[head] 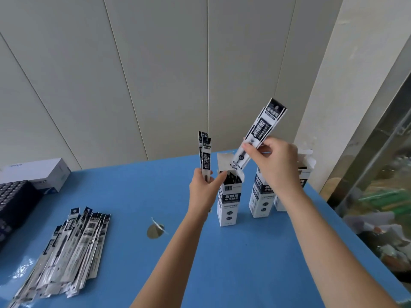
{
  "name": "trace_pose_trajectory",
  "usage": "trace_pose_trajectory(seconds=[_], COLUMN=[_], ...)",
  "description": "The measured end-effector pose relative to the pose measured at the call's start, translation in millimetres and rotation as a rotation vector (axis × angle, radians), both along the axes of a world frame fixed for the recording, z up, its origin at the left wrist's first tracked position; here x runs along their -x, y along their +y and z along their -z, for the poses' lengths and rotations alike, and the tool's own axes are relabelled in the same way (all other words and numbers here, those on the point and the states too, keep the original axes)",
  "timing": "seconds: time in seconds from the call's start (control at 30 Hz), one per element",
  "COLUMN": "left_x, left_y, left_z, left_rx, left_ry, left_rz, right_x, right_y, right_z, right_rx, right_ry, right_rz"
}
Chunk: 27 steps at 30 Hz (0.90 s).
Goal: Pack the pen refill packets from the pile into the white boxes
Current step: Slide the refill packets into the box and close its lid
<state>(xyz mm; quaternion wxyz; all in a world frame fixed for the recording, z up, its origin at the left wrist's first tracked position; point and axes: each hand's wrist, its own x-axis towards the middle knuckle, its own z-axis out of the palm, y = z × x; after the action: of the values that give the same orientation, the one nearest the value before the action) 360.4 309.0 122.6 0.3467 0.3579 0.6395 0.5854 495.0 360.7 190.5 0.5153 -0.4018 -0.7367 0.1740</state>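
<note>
Fingers [250,150] of right hand [275,163] pinch one refill packet [263,127] low on its length, tilted, btm end at the mouth of an open white box [229,203] standing on the blue table [244,263]. Left hand [203,188] grips a few more packets [205,152] upright, just beside that box's top. Two other boxes [261,198] stand behind the right arm. Pile [71,245] lies on table's left side.
</note>
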Motion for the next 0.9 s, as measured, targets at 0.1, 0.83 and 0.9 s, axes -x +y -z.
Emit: trace_pose_trajectory(seconds=[0.1,0.83,0.9], left_x=[-0.3,-18.0,-19.8], left_y=[8.0,8.8,8.3], left_z=[5.2,9.9,9.0], left_rx=[0.01,-0.011,-0.02], left_ry=[-0.013,-0.093,-0.098], left_rz=[-0.001,-0.126,-0.124], right_x=[4.3,13.7,16.0], right_y=[13.4,34.0,32.2], right_z=[8.0,11.5,10.1], right_rx=[0.012,-0.052,-0.034], right_ry=[-0.029,-0.309,-0.339], right_rz=[0.002,-0.108,-0.111])
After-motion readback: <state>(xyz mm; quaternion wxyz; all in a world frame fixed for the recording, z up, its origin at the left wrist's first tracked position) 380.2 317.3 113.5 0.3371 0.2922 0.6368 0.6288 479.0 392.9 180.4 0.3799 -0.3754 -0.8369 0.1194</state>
